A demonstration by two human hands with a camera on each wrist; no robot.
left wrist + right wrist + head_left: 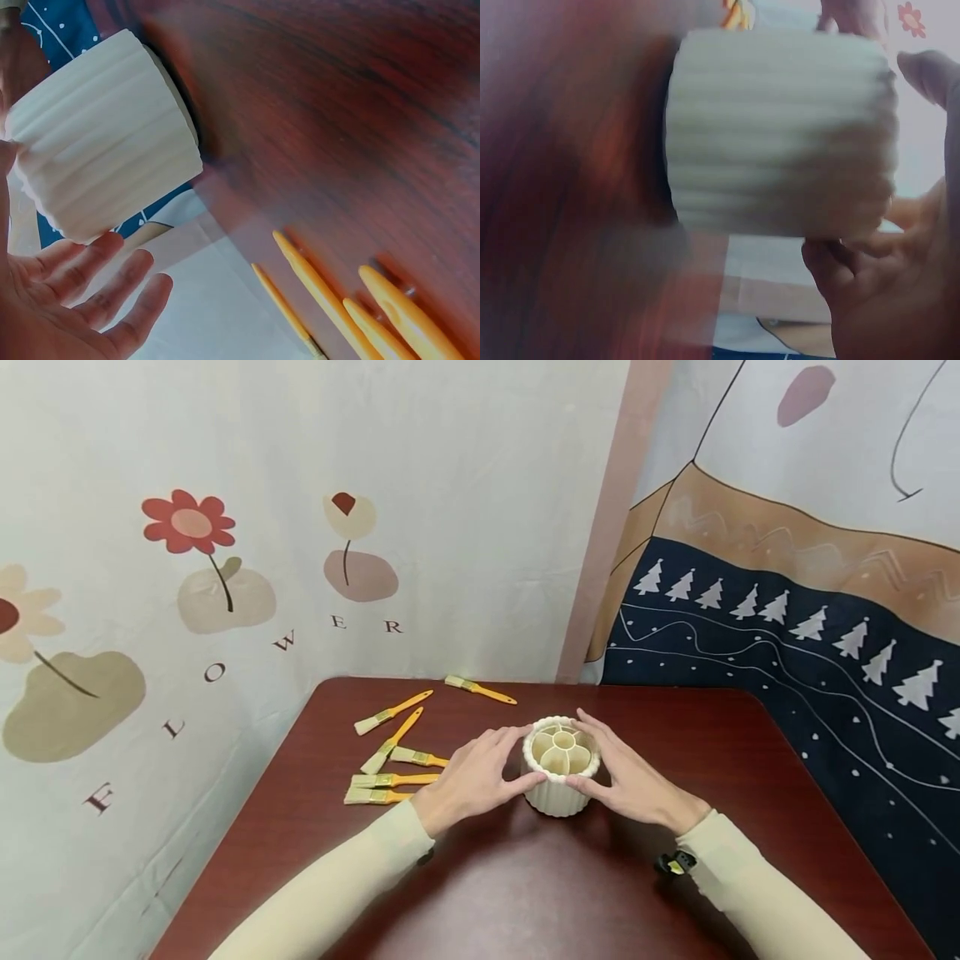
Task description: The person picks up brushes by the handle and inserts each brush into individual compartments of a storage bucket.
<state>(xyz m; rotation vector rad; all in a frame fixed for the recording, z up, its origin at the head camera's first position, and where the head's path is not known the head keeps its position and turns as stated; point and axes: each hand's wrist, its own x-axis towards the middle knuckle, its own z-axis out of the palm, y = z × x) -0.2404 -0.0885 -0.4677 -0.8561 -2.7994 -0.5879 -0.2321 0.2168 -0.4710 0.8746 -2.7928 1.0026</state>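
A cream, ribbed round pen holder [557,798] stands upright at the middle of the table, its inside split into petal-shaped compartments around a central ring. No brush shows in those compartments. My left hand [480,772] holds the left of its scalloped rim, thumb at the near side and fingers at the far side. From the right, my right hand [637,781] holds the rim in the same way. The ribbed wall of the pen holder [105,135] fills much of both wrist views. Whether its base touches the table, I cannot tell.
Several flat paintbrushes [393,713] with yellow handles lie on the dark red table [675,727], left of the holder. One more paintbrush [480,689] lies near the back edge. Printed cloth [465,527] hangs behind the table.
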